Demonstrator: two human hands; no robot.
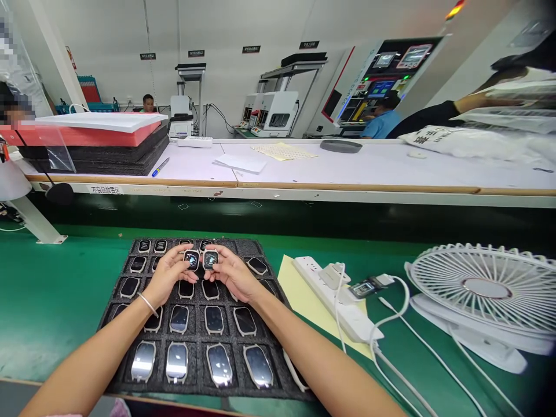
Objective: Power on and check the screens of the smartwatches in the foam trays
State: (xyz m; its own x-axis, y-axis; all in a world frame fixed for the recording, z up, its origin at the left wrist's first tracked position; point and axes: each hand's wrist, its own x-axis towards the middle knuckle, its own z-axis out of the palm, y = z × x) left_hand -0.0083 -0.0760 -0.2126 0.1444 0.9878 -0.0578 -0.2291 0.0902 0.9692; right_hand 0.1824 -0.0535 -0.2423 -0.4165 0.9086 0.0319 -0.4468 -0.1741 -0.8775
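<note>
My left hand (170, 271) grips a smartwatch case (191, 260) with a lit screen, thumb on its lower edge. A second lit smartwatch case (211, 260) is pinched in my right hand (232, 272), close beside the first. Both are held up over a black foam tray (197, 370). Rows of strapless watch cases lie in the tray's square pockets, among them a dark-screened one (214, 319) and a shiny one (176, 362). Some of the cases are hidden behind my hands and forearms. A few pockets in the far right rows hold no watch.
Right of the tray lie a white power strip (334, 301), yellow paper (286, 284), a white cable (425, 330) and a white fan (486, 289). A raised shelf (295, 168) runs behind, carrying stacked foam (95, 156) and a pen (160, 167). A person's arm (434, 119) handles white bags at right.
</note>
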